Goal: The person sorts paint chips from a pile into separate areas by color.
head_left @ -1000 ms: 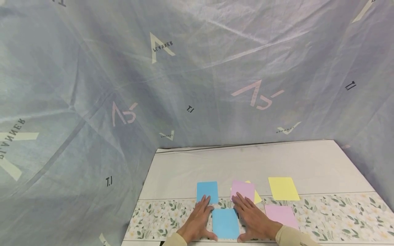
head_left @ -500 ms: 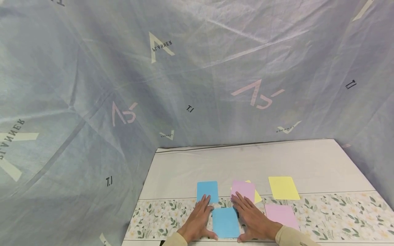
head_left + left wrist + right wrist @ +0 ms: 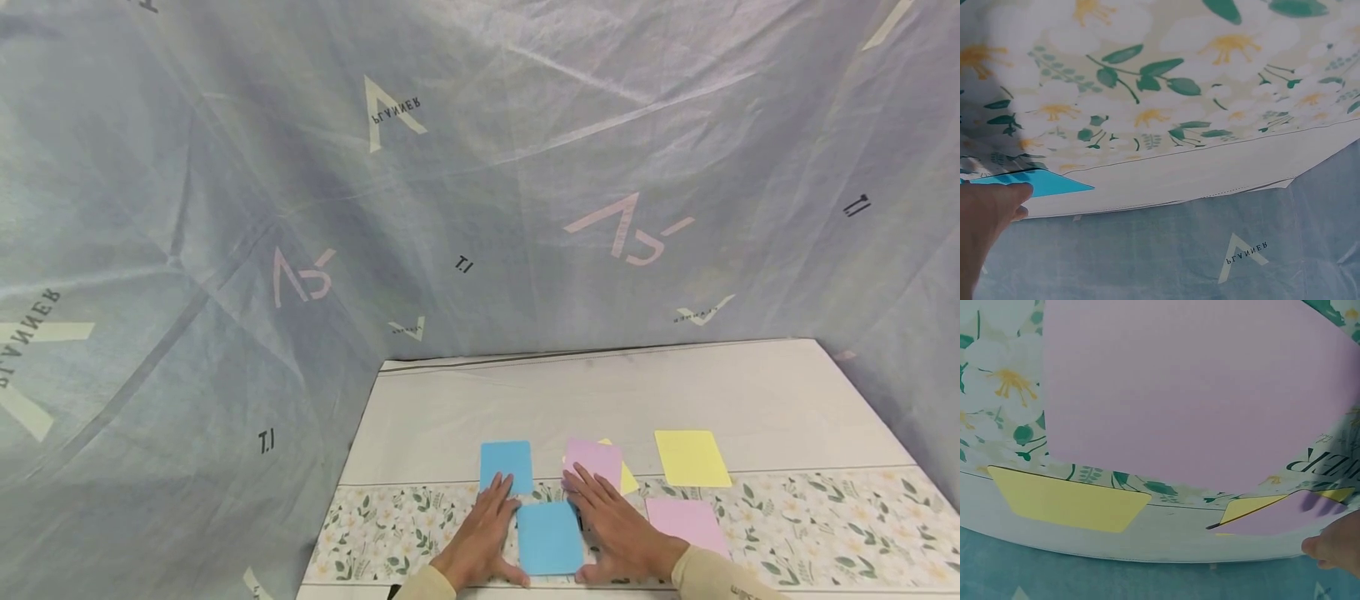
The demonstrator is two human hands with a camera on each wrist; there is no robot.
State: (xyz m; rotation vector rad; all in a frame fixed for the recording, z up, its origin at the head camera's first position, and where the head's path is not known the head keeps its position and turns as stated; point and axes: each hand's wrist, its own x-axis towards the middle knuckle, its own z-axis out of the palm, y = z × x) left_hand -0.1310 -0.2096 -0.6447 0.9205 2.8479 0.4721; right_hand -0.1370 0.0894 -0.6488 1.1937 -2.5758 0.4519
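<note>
A blue square sheet [image 3: 550, 539] lies flat between my two hands, on the flowered band of the table. My left hand [image 3: 483, 533] is laid to its left, fingers extended, the tips over the near edge of a farther blue sheet [image 3: 505, 462]. On the right side my right hand [image 3: 617, 535] lies with straight fingers, its tips at the near edge of a pink sheet [image 3: 596, 457]. That pink sheet partly covers a yellow sheet [image 3: 628, 480]. Each thumb points in toward the near blue sheet's lower corners; whether they touch it I cannot tell.
Right of my right hand lies another pink sheet [image 3: 684, 523], large in the right wrist view. Behind it is a yellow sheet [image 3: 692, 458]. A grey-blue printed cloth [image 3: 525, 167] hangs behind the table and along both sides. A small dark object [image 3: 393, 591] sits by the left sleeve.
The near blue sheet has slid slightly away from me, toward the far sheets. My right thumb has shifted a little with it; the left hand looks nearly still.
</note>
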